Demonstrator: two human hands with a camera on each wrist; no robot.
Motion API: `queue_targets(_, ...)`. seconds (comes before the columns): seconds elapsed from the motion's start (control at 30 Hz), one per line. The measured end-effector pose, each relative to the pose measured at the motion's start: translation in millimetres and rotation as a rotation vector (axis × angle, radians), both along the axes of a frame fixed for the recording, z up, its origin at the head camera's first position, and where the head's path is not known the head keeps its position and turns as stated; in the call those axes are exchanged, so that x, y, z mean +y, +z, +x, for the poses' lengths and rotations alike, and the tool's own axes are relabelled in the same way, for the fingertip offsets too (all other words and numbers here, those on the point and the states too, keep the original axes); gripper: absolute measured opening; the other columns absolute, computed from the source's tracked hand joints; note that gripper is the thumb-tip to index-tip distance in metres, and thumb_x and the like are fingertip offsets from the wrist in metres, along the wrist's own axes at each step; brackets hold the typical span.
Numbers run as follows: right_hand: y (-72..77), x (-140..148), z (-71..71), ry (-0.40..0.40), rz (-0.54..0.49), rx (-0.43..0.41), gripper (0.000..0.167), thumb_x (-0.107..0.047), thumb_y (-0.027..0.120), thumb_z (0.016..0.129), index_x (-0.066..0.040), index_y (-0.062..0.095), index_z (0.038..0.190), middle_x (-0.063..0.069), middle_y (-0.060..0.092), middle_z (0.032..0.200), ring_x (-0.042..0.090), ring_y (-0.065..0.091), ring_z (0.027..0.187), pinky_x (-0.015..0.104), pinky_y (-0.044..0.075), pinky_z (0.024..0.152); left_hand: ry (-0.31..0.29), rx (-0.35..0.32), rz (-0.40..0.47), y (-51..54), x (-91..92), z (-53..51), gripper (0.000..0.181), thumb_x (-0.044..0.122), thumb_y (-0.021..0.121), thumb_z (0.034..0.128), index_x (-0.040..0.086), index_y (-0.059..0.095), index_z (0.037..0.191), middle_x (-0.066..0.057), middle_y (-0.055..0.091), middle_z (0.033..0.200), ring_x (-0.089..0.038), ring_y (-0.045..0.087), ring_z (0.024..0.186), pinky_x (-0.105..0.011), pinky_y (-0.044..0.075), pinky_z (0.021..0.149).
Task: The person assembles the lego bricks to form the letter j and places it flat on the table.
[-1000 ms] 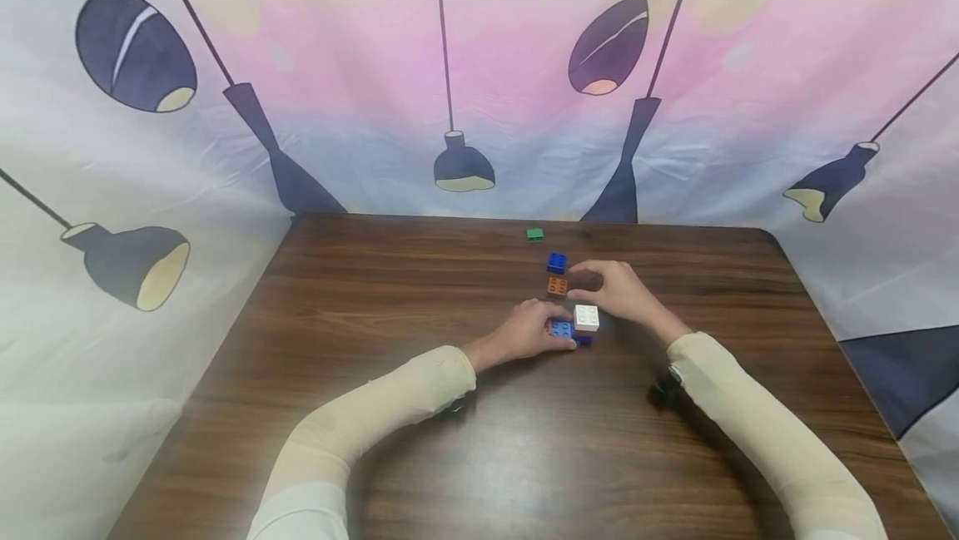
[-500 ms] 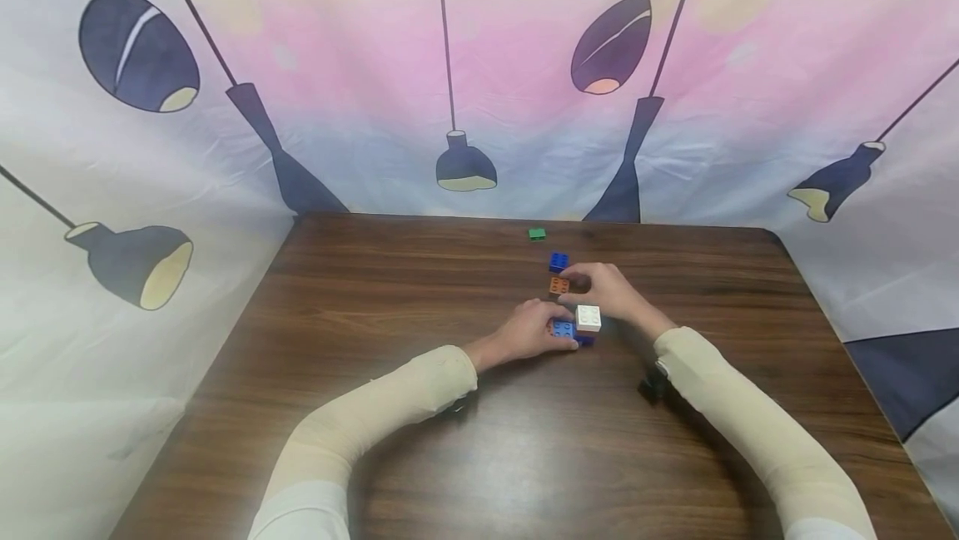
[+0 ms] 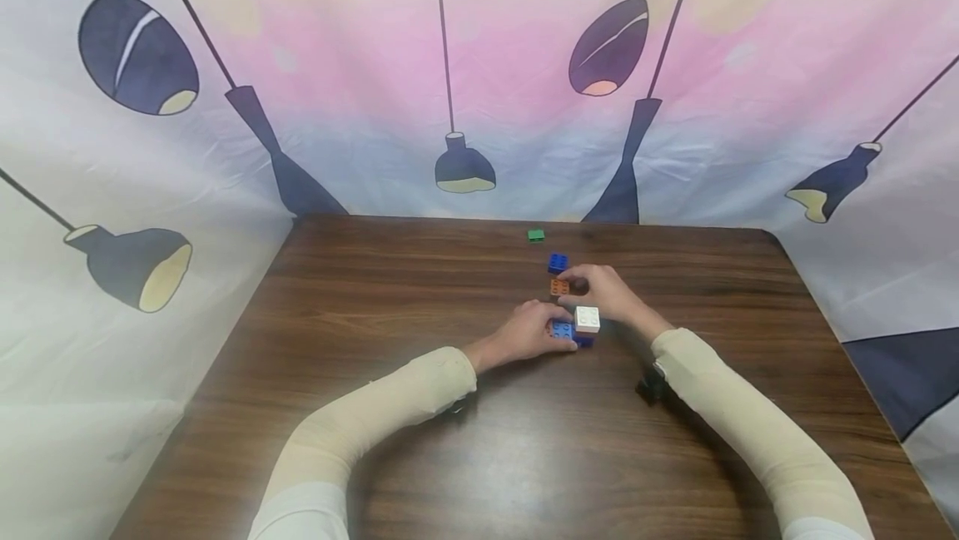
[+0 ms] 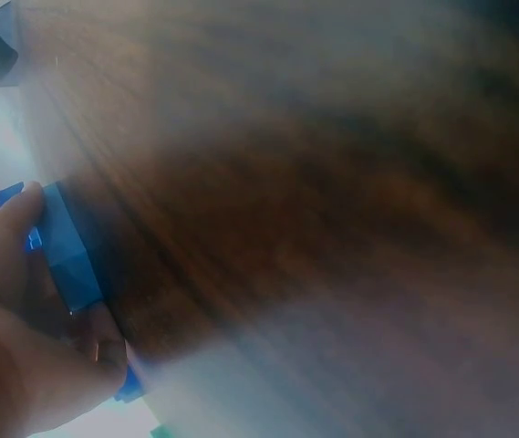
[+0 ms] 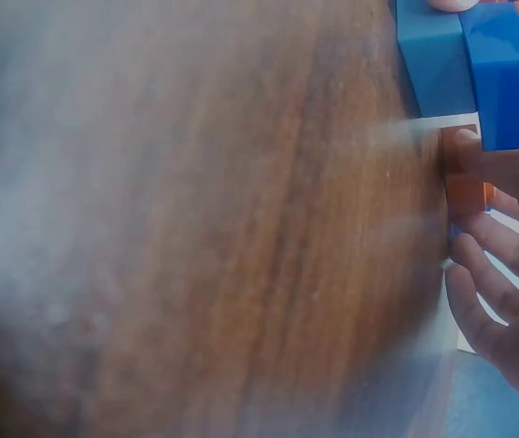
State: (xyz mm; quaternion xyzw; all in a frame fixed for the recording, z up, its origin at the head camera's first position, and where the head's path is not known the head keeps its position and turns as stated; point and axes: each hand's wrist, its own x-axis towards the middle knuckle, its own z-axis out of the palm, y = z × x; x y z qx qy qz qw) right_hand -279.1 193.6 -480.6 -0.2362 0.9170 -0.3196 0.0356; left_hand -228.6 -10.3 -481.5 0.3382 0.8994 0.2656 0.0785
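Observation:
My left hand (image 3: 527,330) grips a light blue brick (image 3: 563,329) between thumb and fingers; part of an orange brick shows at its left side. Touching the blue brick on the right is a stack with a white brick (image 3: 588,319) on top and a dark blue one (image 3: 583,341) at the bottom. Behind the stack, my right hand (image 3: 608,294) pinches an orange brick (image 3: 559,286) between thumb and fingers. In the right wrist view the thumb lies on that orange brick (image 5: 465,193), beside the blue bricks (image 5: 507,82).
Beyond the orange brick lies a dark blue brick (image 3: 558,263), and a green brick (image 3: 535,235) sits near the back edge of the wooden table (image 3: 360,274). A patterned cloth (image 3: 375,107) hangs behind the table.
My right hand has moved left, and its fingers have closed round the orange brick. My left hand has stayed on the light blue brick.

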Motion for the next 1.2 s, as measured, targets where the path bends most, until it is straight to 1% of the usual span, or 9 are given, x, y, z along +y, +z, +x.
queue_targets(0.17, 1.0, 3.5, 4.8, -0.016, -0.004, 0.002, 0.042, -0.021, 0.078, 0.092, -0.004, 0.068, 0.129, 0.014, 0.072, 0.119, 0.030, 0.069, 0.106, 0.050, 0.054, 0.091, 0.004, -0.003, -0.011, 0.7, 0.2, 0.6, 0.048, 0.042, 0.078, 0.0902, 0.013, 0.071, 0.128, -0.002, 0.073, 0.122, -0.014, 0.063, 0.103, -0.031, 0.047, 0.093)
queue_targets(0.3, 4.1, 7.2, 9.6, -0.031, -0.009, 0.005, 0.042, -0.021, 0.076, 0.094, -0.005, 0.066, 0.131, 0.014, 0.072, 0.121, 0.031, 0.068, 0.110, 0.051, 0.053, 0.093, 0.014, -0.002, -0.009, 1.2, 0.1, 0.4, 0.049, 0.042, 0.079, 0.0895, 0.013, 0.071, 0.127, -0.001, 0.073, 0.121, -0.013, 0.063, 0.102, -0.030, 0.047, 0.091)
queue_targets(0.5, 7.3, 16.1, 14.1, -0.057, -0.004, 0.019, 0.040, -0.019, 0.074, 0.095, -0.007, 0.066, 0.133, 0.015, 0.070, 0.126, 0.035, 0.065, 0.116, 0.055, 0.051, 0.097, 0.008, 0.005, -0.003, -2.3, 1.1, -1.7, 0.048, 0.043, 0.080, 0.0887, 0.013, 0.073, 0.125, 0.001, 0.075, 0.115, -0.008, 0.061, 0.092, -0.026, 0.046, 0.086)
queue_targets(0.67, 10.2, 25.6, 15.0, -0.075, -0.015, 0.063, 0.041, -0.020, 0.075, 0.095, -0.007, 0.067, 0.132, 0.015, 0.070, 0.126, 0.037, 0.065, 0.116, 0.057, 0.050, 0.098, 0.009, -0.002, -0.005, -2.1, 1.4, -1.6, 0.049, 0.042, 0.079, 0.0890, 0.012, 0.072, 0.126, 0.000, 0.075, 0.117, -0.008, 0.061, 0.093, -0.026, 0.046, 0.087)
queue_targets(0.77, 13.4, 30.7, 16.0, -0.086, -0.025, 0.090, 0.042, -0.022, 0.076, 0.094, -0.007, 0.067, 0.132, 0.015, 0.072, 0.123, 0.036, 0.067, 0.112, 0.056, 0.051, 0.095, 0.011, -0.006, -0.005, -1.8, 1.2, -1.7, 0.049, 0.042, 0.079, 0.0890, 0.012, 0.072, 0.127, 0.000, 0.075, 0.117, -0.008, 0.062, 0.094, -0.026, 0.047, 0.087)
queue_targets(0.87, 19.5, 33.5, 18.7, -0.099, -0.037, 0.096, 0.043, -0.023, 0.077, 0.093, -0.007, 0.068, 0.131, 0.014, 0.072, 0.121, 0.034, 0.069, 0.109, 0.054, 0.053, 0.091, 0.014, -0.007, -0.004, -1.7, 1.2, -1.4, 0.049, 0.043, 0.080, 0.0886, 0.012, 0.072, 0.126, 0.000, 0.075, 0.116, -0.008, 0.061, 0.092, -0.025, 0.046, 0.085)
queue_targets(1.03, 33.2, 33.3, 27.0, -0.114, -0.063, 0.070, 0.044, -0.026, 0.075, 0.095, -0.010, 0.066, 0.134, 0.012, 0.072, 0.120, 0.030, 0.070, 0.104, 0.050, 0.057, 0.085, 0.021, -0.012, -0.004, -1.7, 1.1, -0.4, 0.049, 0.042, 0.079, 0.0888, 0.012, 0.072, 0.126, 0.001, 0.075, 0.114, -0.008, 0.058, 0.090, -0.024, 0.045, 0.083)
queue_targets(1.2, 41.4, 32.5, 36.8, -0.111, -0.067, 0.094, 0.044, -0.028, 0.074, 0.096, -0.010, 0.065, 0.135, 0.012, 0.073, 0.118, 0.029, 0.069, 0.104, 0.050, 0.056, 0.085, 0.023, -0.017, 0.000, -1.8, 1.3, -0.8, 0.049, 0.043, 0.079, 0.0890, 0.012, 0.072, 0.127, 0.000, 0.074, 0.116, -0.007, 0.059, 0.092, -0.024, 0.045, 0.084)
